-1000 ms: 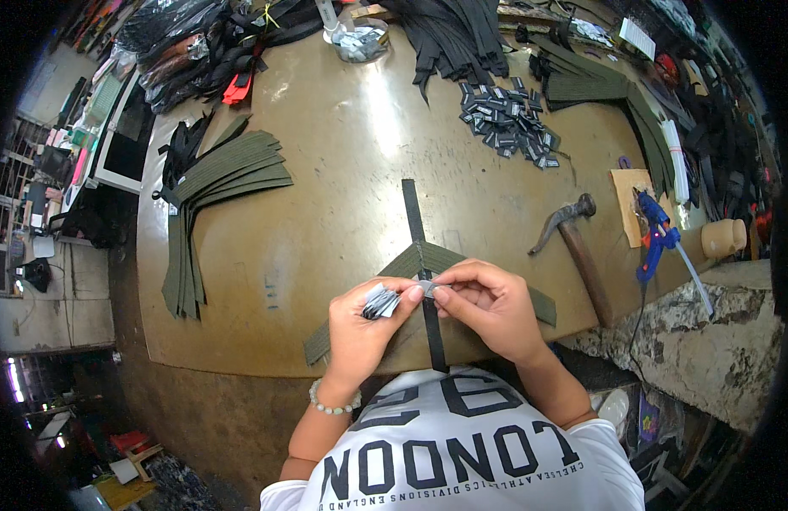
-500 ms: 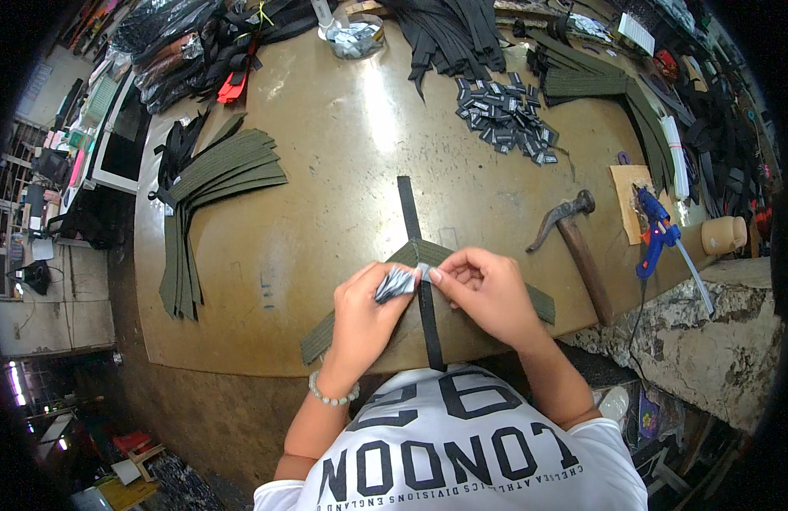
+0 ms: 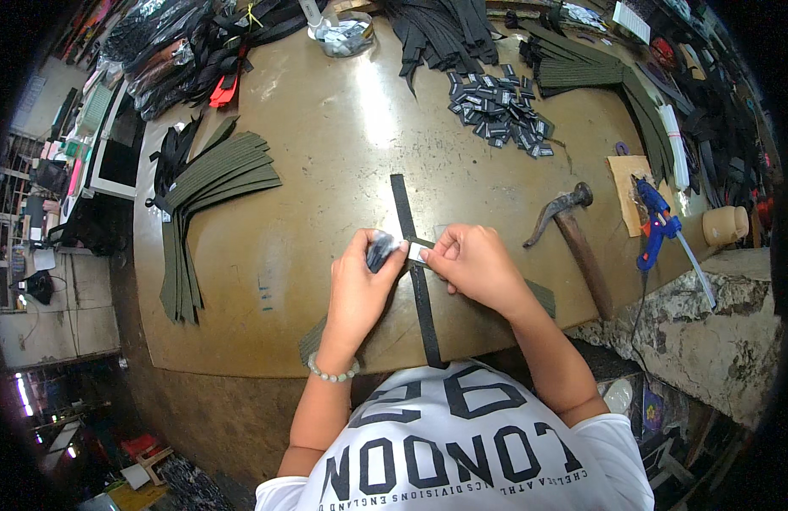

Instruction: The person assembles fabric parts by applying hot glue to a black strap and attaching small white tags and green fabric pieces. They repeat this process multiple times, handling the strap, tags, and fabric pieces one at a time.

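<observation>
Over the middle of the table's near side, both my hands work at a small white label (image 3: 418,252). My right hand (image 3: 481,268) pinches its right side between thumb and fingertips. My left hand (image 3: 355,285) is closed round a small stack of dark-and-white labels (image 3: 380,254), and its fingertips touch the white label's left side. Beneath them a narrow black strap (image 3: 426,319) runs from the table's near edge away from me. It crosses a bent olive-green webbing strap (image 3: 541,297), whose middle my hands largely cover.
A hammer (image 3: 577,247) and a blue glue gun (image 3: 653,226) on cardboard lie to the right. Olive straps (image 3: 215,183) are stacked left, with more (image 3: 581,75) far right. Many small dark labels (image 3: 500,111), black straps (image 3: 436,34) and a clear tub (image 3: 343,43) sit farther back.
Both hands have moved slightly away from me along the black strap, carrying the label towards the straps' crossing. The label's white face now shows more clearly. The stack stays in my left hand.
</observation>
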Tool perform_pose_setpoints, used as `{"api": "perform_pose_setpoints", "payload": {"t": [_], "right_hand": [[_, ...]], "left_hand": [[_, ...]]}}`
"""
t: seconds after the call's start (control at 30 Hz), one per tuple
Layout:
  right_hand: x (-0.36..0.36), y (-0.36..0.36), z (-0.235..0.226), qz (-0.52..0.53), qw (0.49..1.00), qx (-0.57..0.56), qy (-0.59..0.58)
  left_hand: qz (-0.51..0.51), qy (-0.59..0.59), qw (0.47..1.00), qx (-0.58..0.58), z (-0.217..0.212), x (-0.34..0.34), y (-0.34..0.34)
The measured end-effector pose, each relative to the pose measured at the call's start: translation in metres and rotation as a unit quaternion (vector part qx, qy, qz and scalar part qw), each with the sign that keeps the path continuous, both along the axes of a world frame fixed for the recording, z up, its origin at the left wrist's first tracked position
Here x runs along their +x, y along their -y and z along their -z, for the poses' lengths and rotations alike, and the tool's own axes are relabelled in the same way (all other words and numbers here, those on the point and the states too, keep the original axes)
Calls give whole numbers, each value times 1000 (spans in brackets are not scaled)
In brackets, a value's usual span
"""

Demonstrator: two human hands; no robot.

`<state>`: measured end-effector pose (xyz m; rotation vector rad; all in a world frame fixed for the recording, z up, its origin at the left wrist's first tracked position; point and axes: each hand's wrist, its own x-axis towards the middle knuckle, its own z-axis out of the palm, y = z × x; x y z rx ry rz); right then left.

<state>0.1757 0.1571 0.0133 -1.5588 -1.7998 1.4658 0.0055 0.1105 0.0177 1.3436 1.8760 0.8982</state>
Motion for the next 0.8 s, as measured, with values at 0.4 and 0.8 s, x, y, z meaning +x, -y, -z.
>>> {"api": "perform_pose_setpoints", "payload": {"t": [0.4,0.8], "right_hand": [[0,-1,2,-10,1000,-1,-12],[0,-3,3,3,998,-38,-40]], "left_hand": [[-10,32,998,50,4,-9,1],[149,-78,974,151,17,-9,20]]}}
